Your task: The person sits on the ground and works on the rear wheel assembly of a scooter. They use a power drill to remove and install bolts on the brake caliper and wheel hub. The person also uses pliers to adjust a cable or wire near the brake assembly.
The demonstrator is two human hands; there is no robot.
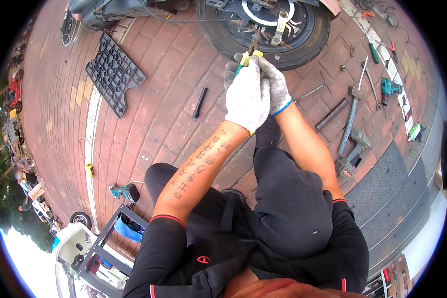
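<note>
My left hand (247, 97), in a white knit glove, is closed around the green-and-yellow handles of pliers (255, 45). Beside it, my right hand (277, 83) wears a soiled white glove with a blue cuff and also grips the handles, pressed against the left. The plier jaws point away from me, at a spring and rod (266, 35) by the wheel's hub. Behind them a black-tyred wheel (308, 52) with a pale ring around its hub lies in front of my hands. My palms and some fingertips are hidden.
A black ribbed plastic panel (115, 74) and a black tube (199, 103) lie left on the red brick paving. To the right are a hammer (351, 114), a metal pipe (332, 114), an impact wrench (358, 141), a teal drill (390, 89) and a T-handled tool (313, 91).
</note>
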